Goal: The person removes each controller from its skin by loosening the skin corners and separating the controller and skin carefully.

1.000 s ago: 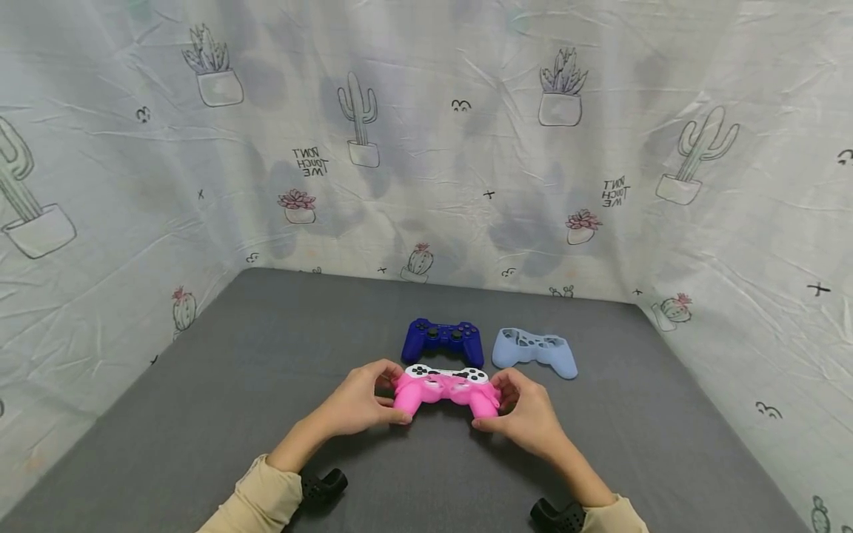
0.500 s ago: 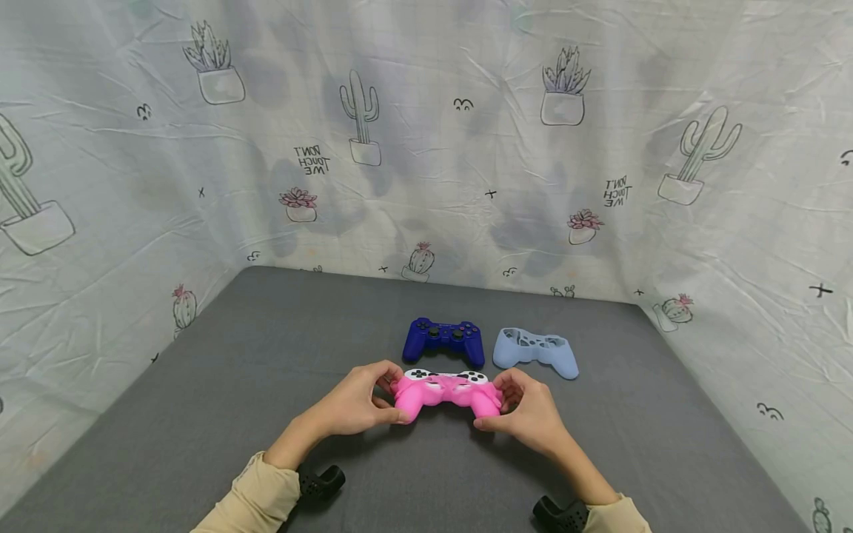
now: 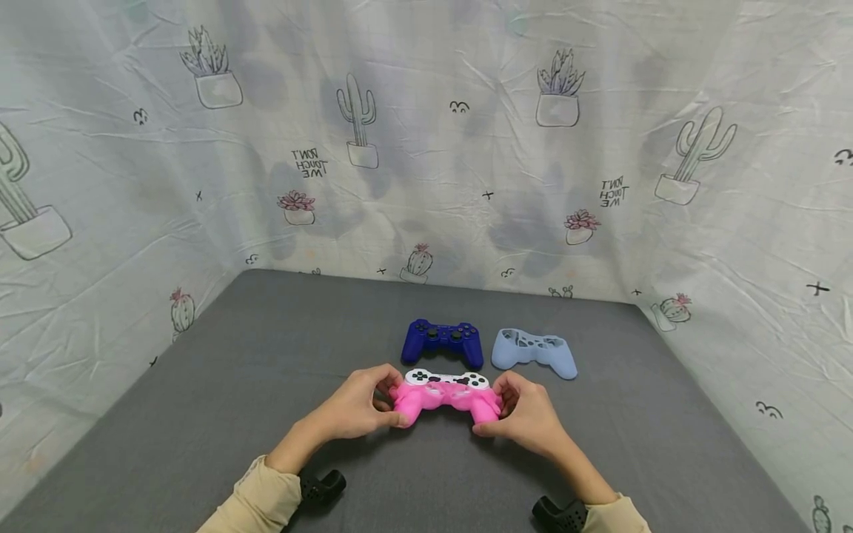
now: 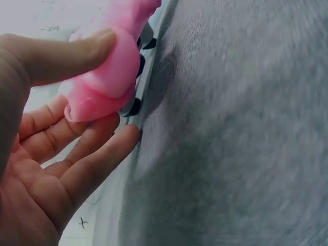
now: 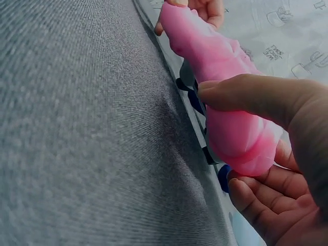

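A white game controller [image 3: 440, 377] with dark buttons sits partly inside a pink silicone cover [image 3: 445, 397]. The pink rubber wraps its lower part and both grips, while the white button face shows along the far side. My left hand [image 3: 356, 405] holds the left end; in the left wrist view its thumb presses the pink grip [image 4: 115, 66], with fingers beneath and behind. At the other end my right hand [image 3: 526, 411] pinches the pink right grip [image 5: 230, 130] between thumb and fingers. Both hands hold the pair close over the grey tabletop.
Just behind the pink cover lies a dark blue game controller [image 3: 443, 342]. To its right rests a light blue silicone controller cover [image 3: 535, 353] with cut-outs. A cactus-print cloth [image 3: 426, 148] hangs around the back and sides of the grey table [image 3: 280, 348].
The white controller has tipped slightly, so more of its white button face shows than half a second ago. Both hands keep their grip in nearly the same place.
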`<state>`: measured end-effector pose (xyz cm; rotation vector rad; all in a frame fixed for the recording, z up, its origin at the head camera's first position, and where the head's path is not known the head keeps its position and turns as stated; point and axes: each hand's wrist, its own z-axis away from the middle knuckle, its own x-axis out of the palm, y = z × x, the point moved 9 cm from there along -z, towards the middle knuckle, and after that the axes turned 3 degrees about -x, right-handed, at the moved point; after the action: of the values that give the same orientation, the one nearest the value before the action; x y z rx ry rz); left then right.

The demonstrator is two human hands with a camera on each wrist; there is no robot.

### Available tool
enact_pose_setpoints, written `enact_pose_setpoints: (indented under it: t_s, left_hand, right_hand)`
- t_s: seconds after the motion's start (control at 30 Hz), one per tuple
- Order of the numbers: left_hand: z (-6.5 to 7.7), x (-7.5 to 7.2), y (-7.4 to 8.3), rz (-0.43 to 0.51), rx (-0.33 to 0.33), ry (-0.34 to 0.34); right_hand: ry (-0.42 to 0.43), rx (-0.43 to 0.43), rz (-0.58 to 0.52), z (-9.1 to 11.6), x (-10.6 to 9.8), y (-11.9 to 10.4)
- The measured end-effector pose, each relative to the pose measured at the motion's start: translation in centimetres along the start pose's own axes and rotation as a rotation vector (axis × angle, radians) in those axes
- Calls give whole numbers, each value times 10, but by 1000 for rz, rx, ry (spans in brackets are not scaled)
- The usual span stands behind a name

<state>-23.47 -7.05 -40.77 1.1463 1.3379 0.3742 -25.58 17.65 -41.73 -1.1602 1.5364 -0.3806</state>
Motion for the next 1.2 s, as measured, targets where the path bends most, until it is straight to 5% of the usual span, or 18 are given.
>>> enact_pose_setpoints:
  t_s: [0.23, 0.93, 1.2]
  left_hand:
    - [-1, -1, -1, -31, -22, 6]
    - [0, -1, 13, -148, 118, 77]
    - [0, -2, 11, -221, 100, 106]
  right_hand:
    - [1, -25, -2, 0, 3, -4]
    - [14, -15, 18, 2, 5, -5]
    - [9, -17, 15, 1, 4, -6]
